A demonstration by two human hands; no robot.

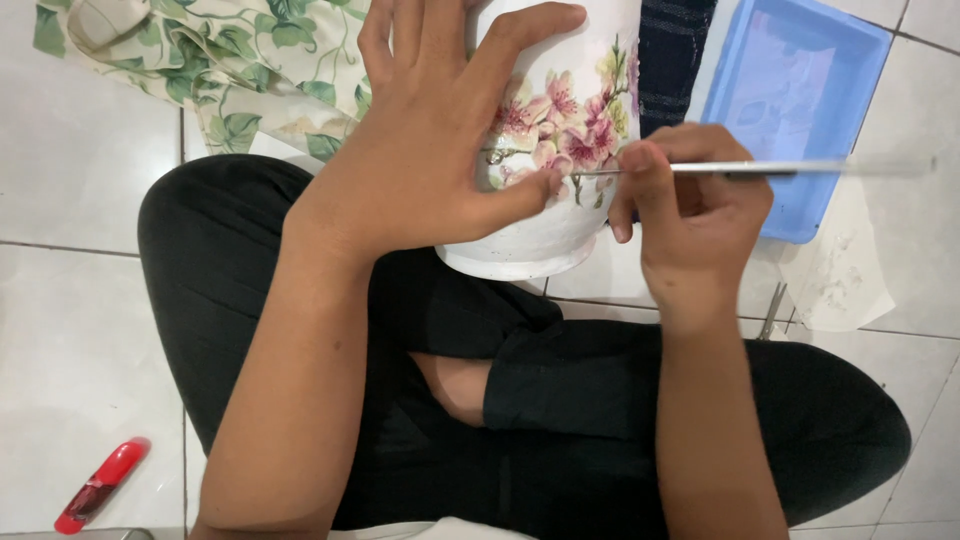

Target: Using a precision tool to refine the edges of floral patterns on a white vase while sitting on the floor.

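Note:
A white vase (560, 225) with pink flowers and green leaves on its side lies tilted on the floor in front of my crossed legs. My left hand (430, 130) rests flat on it with fingers spread, thumb pressed beside the flowers. My right hand (685, 205) grips a thin brush (790, 168) with a clear handle, held level. Its tip touches the flower picture close to my left thumb.
A blue plastic tray (800, 100) lies at the upper right with white paper (840, 275) under its edge. A leaf-patterned cloth (210, 65) lies at the upper left. A red tool (100, 485) lies on the white tiles at the lower left. A dark striped cloth (672, 55) sits behind the vase.

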